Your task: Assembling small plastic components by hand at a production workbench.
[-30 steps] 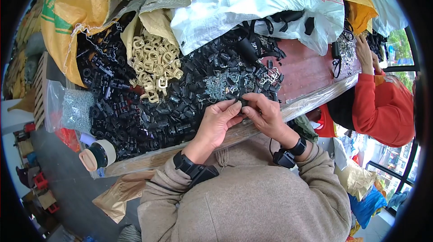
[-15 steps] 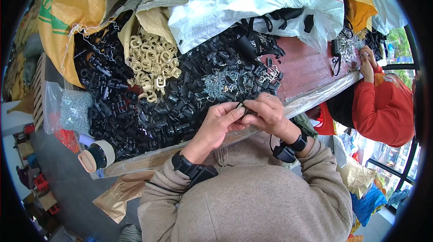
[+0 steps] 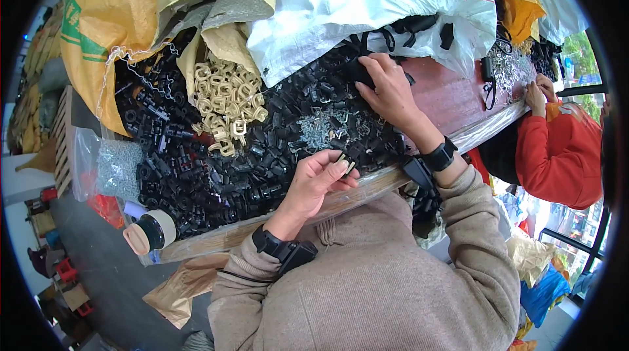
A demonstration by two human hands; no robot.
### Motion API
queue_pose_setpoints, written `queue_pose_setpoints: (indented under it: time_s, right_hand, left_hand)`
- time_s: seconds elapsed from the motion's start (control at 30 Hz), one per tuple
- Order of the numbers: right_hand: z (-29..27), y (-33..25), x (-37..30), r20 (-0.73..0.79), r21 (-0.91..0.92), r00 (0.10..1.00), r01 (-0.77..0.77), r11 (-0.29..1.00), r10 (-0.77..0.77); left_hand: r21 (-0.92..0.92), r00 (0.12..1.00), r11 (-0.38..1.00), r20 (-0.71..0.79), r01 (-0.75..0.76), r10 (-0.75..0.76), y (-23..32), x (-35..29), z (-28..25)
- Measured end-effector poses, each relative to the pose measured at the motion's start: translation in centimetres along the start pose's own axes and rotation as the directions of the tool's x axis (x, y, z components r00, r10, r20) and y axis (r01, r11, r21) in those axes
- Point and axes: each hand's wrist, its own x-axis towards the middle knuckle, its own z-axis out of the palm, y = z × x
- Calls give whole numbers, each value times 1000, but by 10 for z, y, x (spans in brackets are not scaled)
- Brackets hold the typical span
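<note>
My left hand (image 3: pixel 316 182) is closed in a pinch above the near table edge. Between its thumb and fingers sits a small black plastic part (image 3: pixel 345 162) with a pale yellowish strip; its exact kind is unclear. My right hand (image 3: pixel 392 92) reaches to the far side of the parts heap, its fingers closed around a black cylindrical object (image 3: pixel 354 72), partly covered by the hand. Below both hands spreads a heap of black plastic parts (image 3: pixel 255 161). Small silvery screws (image 3: pixel 318 129) lie in a patch on the heap, between my two hands.
Cream-coloured plastic loops (image 3: pixel 229 102) spill from a sack at the back. A clear bag of small metal pieces (image 3: pixel 118 169) and a tape roll (image 3: pixel 149 230) stand at the left. A white sack (image 3: pixel 380 4) lies behind. A co-worker in red (image 3: pixel 557 161) works at the right.
My right hand has left the small part and moved forward to the black cylindrical object, closing on it. My left hand stays near the table edge, still holding the small part.
</note>
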Motion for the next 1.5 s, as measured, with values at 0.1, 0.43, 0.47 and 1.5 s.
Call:
queue_pose_setpoints:
  time_s: [0.1,0.43,0.47,1.5]
  right_hand:
    - [3,5,-3,55,-19,998,-38,999,39]
    - [-47,-8,-25,35,506,998,-62,861,51]
    - [-51,-11,-31,118,612,989,-142,778,87]
    - [-47,-66,-76,0,616,988,-121,778,155]
  left_hand:
    - [9,1000,1000,-23,-8,8,2,-1,-1]
    - [-54,989,995,-125,-82,75,11,-2,-4]
    - [-48,989,996,-134,-72,65,14,-2,-1]
    - [182,993,981,-109,65,-46,20,0,27]
